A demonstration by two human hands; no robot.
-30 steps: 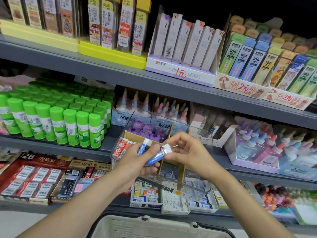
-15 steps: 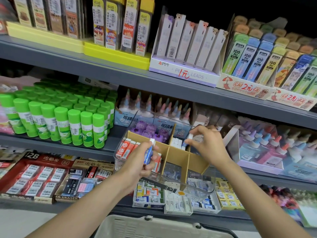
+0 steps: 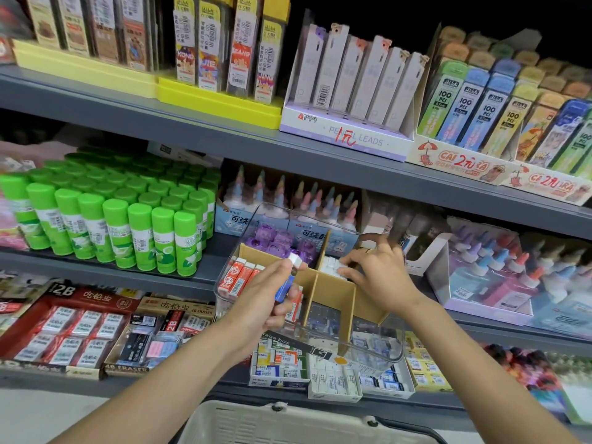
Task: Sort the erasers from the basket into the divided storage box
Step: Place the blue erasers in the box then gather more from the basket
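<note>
A clear divided storage box (image 3: pixel 378 350) with brown cardboard dividers stands on the middle shelf. Its far left cell holds purple erasers (image 3: pixel 282 241), its left cell red-sleeved erasers (image 3: pixel 240 277), its far right cell white erasers (image 3: pixel 331 267). My left hand (image 3: pixel 259 309) grips a blue-sleeved eraser (image 3: pixel 285 288) with a white tip, upright over the left cells. My right hand (image 3: pixel 378 277) reaches into the far right cell, its fingertips on a white eraser among the white ones. The cream basket (image 3: pixel 288 421) sits at the bottom edge, its contents hidden.
Green glue sticks (image 3: pixel 128 219) fill the shelf left of the box. Glue bottles (image 3: pixel 499 277) stand at the right. Eraser display boxes (image 3: pixel 80 325) lie on the lower shelf. Pencil lead packs (image 3: pixel 358 81) line the upper shelf.
My right hand took one blue-sleeved eraser from the left hand, moved right and lowered it into the far right cell. My left hand keeps the other eraser and turned it upright.
</note>
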